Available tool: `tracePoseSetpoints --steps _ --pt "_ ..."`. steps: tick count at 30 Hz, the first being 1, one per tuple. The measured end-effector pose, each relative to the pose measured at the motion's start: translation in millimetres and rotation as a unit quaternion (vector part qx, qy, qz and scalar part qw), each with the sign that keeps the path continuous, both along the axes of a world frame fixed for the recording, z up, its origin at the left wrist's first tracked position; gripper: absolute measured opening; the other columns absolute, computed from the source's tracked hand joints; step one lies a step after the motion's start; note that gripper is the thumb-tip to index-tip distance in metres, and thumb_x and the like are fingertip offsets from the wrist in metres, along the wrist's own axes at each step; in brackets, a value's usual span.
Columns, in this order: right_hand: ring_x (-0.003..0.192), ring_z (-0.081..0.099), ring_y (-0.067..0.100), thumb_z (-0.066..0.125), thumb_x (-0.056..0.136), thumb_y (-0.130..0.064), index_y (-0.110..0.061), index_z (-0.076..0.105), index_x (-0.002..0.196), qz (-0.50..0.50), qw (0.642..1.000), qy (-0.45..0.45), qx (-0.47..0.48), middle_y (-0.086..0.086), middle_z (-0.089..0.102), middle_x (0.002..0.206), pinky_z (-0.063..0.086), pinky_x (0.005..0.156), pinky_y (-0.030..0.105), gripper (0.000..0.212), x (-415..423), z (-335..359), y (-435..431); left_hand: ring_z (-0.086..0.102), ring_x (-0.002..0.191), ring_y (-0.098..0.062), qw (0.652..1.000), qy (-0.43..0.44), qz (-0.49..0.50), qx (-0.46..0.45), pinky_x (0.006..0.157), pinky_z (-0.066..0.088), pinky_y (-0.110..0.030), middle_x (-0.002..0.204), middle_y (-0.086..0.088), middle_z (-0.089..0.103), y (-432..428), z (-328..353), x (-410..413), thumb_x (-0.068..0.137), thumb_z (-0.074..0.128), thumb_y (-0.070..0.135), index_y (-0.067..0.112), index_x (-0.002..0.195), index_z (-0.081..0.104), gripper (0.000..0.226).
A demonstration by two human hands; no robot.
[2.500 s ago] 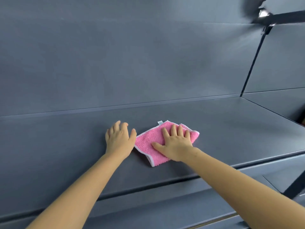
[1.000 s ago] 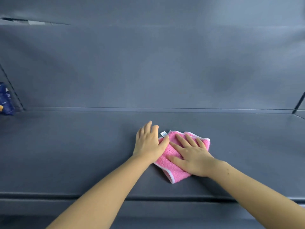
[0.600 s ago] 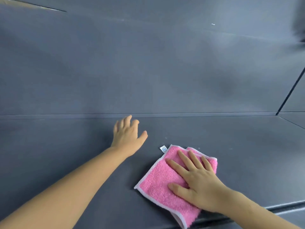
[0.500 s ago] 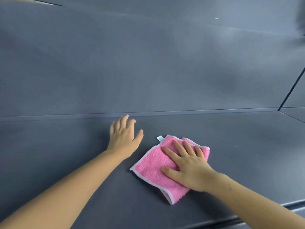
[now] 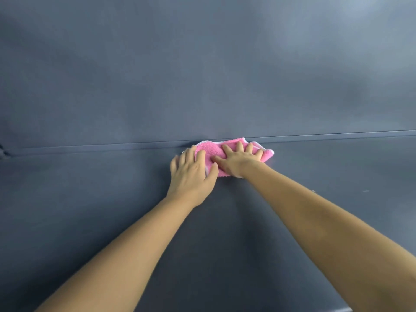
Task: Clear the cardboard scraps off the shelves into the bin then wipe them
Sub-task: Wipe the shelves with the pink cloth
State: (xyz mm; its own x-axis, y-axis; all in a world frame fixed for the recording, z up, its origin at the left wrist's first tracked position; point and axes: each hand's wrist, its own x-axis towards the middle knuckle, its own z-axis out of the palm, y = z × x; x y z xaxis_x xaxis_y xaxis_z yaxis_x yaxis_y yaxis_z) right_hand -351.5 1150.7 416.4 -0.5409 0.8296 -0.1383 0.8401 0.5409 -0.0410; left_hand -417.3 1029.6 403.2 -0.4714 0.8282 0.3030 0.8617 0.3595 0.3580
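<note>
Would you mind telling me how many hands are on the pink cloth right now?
2: the right hand presses flat on the cloth at the shelf's back edge; the left hand covers its left end.

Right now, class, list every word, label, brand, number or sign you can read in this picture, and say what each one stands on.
None: no text can be read anywhere in this view.
Pink cloth: plain, no print or label showing.
Grey shelf: blank.
Back panel: blank.

head view — forward-down, close over shelf (image 5: 90,221).
</note>
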Motion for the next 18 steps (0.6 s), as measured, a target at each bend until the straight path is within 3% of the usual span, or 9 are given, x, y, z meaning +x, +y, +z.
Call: tracePoseSetpoints --steps 5,13,16,18 --pt "0.145 -0.007 0.036 0.015 0.089 -0.066 -0.04 0.009 0.146 0.066 0.998 0.012 -0.003 0.004 0.0 0.159 0.0 0.113 0.057 0.063 28 -3 -34 0.016 0.142 -0.02 0.999 -0.028 0.014 0.022 0.114 0.005 -0.035 0.154 -0.008 0.021 -2 4 1 0.099 0.027 0.023 0.011 0.135 0.035 0.04" --pt "0.145 -0.013 0.033 0.02 0.093 -0.057 -0.038 0.005 0.147 0.112 0.994 0.017 -0.01 0.003 -0.003 0.159 -0.006 0.113 0.056 0.059 97 -4 -115 0.02 0.14 -0.024 0.998 -0.056 0.003 0.032 0.114 0.009 -0.038 0.152 -0.01 0.024 -2 5 1 0.097 0.033 0.025 0.009 0.132 0.04 0.039" --pt "0.144 -0.013 0.034 0.021 0.091 -0.062 -0.038 0.006 0.147 0.12 0.993 0.014 -0.008 0.003 -0.003 0.159 -0.005 0.113 0.057 0.063 111 -4 -145 0.02 0.141 -0.025 0.998 -0.05 -0.014 0.039 0.114 0.009 -0.038 0.152 -0.011 0.024 -7 6 2 0.097 0.035 0.025 0.009 0.131 0.043 0.039" --pt "0.145 -0.012 0.035 0.011 0.08 -0.072 -0.039 0.006 0.146 0.125 0.992 0.006 -0.011 0.003 -0.003 0.159 -0.005 0.113 0.057 0.074 116 -7 -159 0.02 0.141 -0.025 0.998 -0.042 -0.026 0.049 0.114 0.009 -0.038 0.152 -0.011 0.025 -11 7 2 0.097 0.036 0.026 0.009 0.13 0.044 0.038"
